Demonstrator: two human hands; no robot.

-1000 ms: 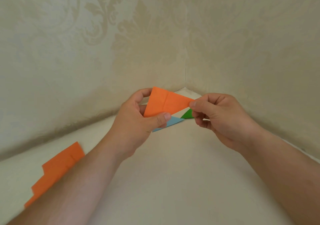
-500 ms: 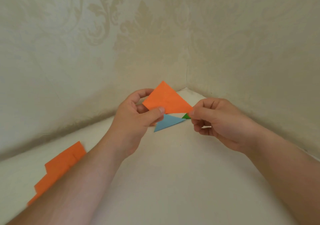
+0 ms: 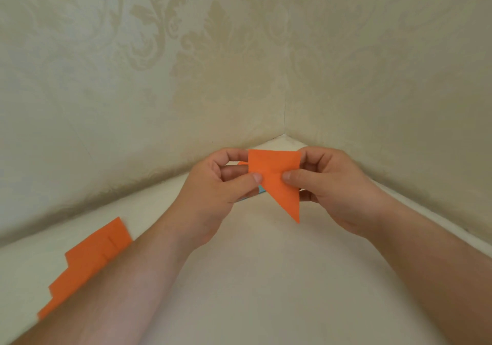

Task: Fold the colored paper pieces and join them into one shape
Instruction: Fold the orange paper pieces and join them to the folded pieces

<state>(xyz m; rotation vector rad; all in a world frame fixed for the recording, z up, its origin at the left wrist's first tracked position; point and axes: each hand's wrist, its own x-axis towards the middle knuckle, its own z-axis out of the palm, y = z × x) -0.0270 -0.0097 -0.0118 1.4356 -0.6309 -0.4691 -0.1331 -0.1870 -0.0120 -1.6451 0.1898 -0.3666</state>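
The left hand (image 3: 215, 193) and right hand (image 3: 328, 187) each pinch the folded orange paper piece (image 3: 277, 179) between thumb and fingers, its point hanging below both grips.

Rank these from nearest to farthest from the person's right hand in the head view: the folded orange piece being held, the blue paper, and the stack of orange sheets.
1. Folded orange piece: in the grip of the right hand, the left hand pinching it too.
2. Blue paper: a sliver peeking out just behind it, by the left thumb.
3. Stack of orange sheets: far off at lower left, beside the left forearm.
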